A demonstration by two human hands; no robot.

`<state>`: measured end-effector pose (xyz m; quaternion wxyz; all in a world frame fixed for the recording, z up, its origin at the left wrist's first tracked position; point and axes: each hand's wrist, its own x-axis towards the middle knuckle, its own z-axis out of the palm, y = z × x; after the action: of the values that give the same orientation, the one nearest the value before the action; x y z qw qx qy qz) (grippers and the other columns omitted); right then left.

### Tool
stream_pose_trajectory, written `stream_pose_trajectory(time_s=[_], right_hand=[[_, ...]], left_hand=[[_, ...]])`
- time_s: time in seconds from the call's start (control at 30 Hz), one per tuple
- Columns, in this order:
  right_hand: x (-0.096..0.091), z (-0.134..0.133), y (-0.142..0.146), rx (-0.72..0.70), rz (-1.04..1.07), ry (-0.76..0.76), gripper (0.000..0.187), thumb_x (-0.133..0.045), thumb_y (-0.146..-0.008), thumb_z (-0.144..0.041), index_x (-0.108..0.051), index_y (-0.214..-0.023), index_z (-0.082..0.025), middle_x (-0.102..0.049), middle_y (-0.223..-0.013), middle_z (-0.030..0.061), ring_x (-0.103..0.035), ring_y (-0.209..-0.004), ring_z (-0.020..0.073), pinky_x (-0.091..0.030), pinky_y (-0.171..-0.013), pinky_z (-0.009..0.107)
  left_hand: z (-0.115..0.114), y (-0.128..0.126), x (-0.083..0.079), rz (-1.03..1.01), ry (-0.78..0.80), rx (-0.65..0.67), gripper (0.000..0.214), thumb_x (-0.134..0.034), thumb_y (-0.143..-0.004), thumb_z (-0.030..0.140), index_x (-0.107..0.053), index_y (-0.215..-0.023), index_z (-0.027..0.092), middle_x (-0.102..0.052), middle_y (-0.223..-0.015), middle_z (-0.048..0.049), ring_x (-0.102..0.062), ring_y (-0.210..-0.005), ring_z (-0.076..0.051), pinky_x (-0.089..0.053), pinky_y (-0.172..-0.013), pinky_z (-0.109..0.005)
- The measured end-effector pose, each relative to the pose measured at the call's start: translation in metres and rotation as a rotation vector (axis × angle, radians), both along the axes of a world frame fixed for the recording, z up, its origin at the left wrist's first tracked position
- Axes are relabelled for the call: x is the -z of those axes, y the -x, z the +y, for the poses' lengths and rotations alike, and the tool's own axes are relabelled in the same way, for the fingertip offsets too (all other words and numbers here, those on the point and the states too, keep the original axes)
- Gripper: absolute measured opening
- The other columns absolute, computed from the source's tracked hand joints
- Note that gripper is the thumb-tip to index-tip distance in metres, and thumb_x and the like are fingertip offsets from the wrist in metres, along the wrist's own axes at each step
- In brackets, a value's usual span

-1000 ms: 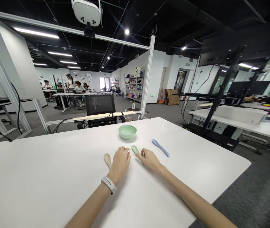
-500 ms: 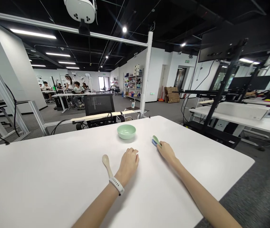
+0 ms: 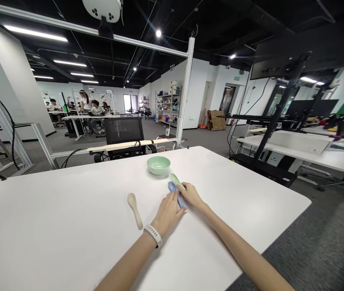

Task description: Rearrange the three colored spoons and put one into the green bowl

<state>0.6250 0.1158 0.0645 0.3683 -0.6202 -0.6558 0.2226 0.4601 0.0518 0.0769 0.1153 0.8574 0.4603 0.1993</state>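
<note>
A light green spoon [image 3: 176, 180] is pinched in my right hand [image 3: 192, 195], its bowl end pointing away from me. My left hand [image 3: 166, 211] is beside it, with fingers and thumb closed around a blue spoon [image 3: 181, 201]; part of that spoon is hidden behind the fingers. The two hands nearly touch. To the left of my left hand a beige spoon [image 3: 135, 210] lies on the white table [image 3: 69, 226]. Beyond both hands stands a green bowl [image 3: 159, 166], upright near the far edge.
A black mesh chair [image 3: 124, 130] stands behind the table. Metal frame posts [image 3: 184, 95] rise at its far side. To the right is another white desk [image 3: 332, 155] near a black stand [image 3: 276, 121]. Several people sit or stand at tables in the background.
My right hand has moved left with the green spoon, towards my left hand. The blue spoon, earlier under the green one, is now at my left hand's fingers. The view has shifted slightly.
</note>
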Motion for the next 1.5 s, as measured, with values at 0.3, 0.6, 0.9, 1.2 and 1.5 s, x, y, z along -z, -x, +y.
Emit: stream_pose_trajectory(time_s=[0.3, 0.6, 0.9, 1.2, 1.5], right_hand=[[-0.008, 0.006, -0.074, 0.25, -0.315, 0.037, 0.029, -0.053, -0.103, -0.031, -0.071, -0.085, -0.018, -0.078, -0.095, 0.0157, -0.07, -0.086, 0.0248, -0.044, -0.077, 0.029], [-0.003, 0.006, -0.091, 0.311, -0.486, 0.029, 0.013, -0.067, -0.096, -0.026, -0.073, -0.098, -0.014, -0.077, -0.103, 0.0166, -0.07, -0.092, 0.0246, -0.043, -0.076, 0.029], [0.005, 0.012, -0.107, 0.373, -0.387, -0.002, 0.008, -0.066, -0.094, -0.024, -0.069, -0.091, -0.018, -0.074, -0.09, 0.0106, -0.065, -0.082, 0.0221, -0.041, -0.072, 0.028], [0.008, 0.015, -0.112, 0.397, -0.427, -0.03, 0.006, -0.068, -0.093, -0.025, -0.07, -0.091, -0.019, -0.072, -0.085, 0.0084, -0.064, -0.078, 0.0217, -0.042, -0.071, 0.028], [0.009, 0.014, -0.112, 0.398, -0.4, -0.05, 0.021, -0.073, -0.089, -0.04, -0.072, -0.092, -0.019, -0.074, -0.091, 0.0131, -0.067, -0.086, 0.0255, -0.046, -0.074, 0.03]], left_hand=[[0.012, -0.001, 0.013, 0.02, -0.006, 0.042, 0.058, -0.054, -0.099, 0.043, -0.05, -0.15, 0.015, -0.053, -0.163, -0.019, -0.046, -0.155, -0.03, -0.038, -0.128, -0.048], [0.01, -0.009, 0.013, 0.022, -0.038, 0.001, 0.057, -0.054, -0.099, 0.042, -0.051, -0.149, 0.013, -0.055, -0.16, -0.0208, -0.048, -0.153, -0.032, -0.041, -0.126, -0.05], [0.009, -0.006, 0.015, 0.019, -0.027, -0.006, 0.059, -0.052, -0.1, 0.043, -0.049, -0.152, 0.013, -0.052, -0.164, -0.02, -0.046, -0.155, -0.031, -0.039, -0.128, -0.049], [0.009, -0.01, 0.015, 0.018, -0.021, -0.01, 0.059, -0.049, -0.101, 0.042, -0.048, -0.152, 0.012, -0.052, -0.164, -0.0197, -0.044, -0.156, -0.032, -0.036, -0.129, -0.049], [0.009, -0.009, 0.015, 0.023, -0.048, -0.02, 0.057, -0.049, -0.101, 0.041, -0.05, -0.151, 0.014, -0.053, -0.162, -0.0206, -0.045, -0.155, -0.032, -0.038, -0.127, -0.053]])
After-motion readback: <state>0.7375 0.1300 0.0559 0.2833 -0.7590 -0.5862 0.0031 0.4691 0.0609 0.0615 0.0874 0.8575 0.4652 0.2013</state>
